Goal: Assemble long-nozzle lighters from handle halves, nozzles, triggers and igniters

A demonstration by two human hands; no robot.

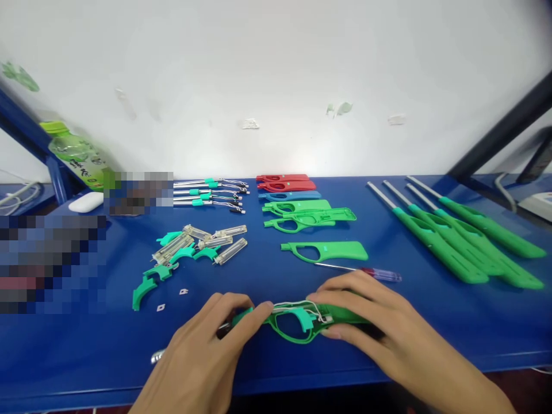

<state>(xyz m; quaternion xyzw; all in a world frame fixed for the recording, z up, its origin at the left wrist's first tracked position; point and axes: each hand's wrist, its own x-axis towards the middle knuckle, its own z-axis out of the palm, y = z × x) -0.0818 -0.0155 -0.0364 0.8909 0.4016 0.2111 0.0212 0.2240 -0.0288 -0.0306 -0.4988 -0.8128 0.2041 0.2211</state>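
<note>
A green lighter shell lies between my hands near the table's front edge, its hollow inside facing up. A teal trigger sits across its loop, and white wires run along the upper edge. My left hand is closed round the shell's narrow left end, where a metal tube shows below it. My right hand grips the wide handle end, its thumb and fingers on either side. Behind my right hand lies a screwdriver, with another green shell half just beyond.
Teal triggers and clear fuel tanks are piled at centre left. Wired metal tubes lie behind them. Red shells, a blue shell and green ones line the back middle. Several assembled green lighters rest at right; a bottle stands back left.
</note>
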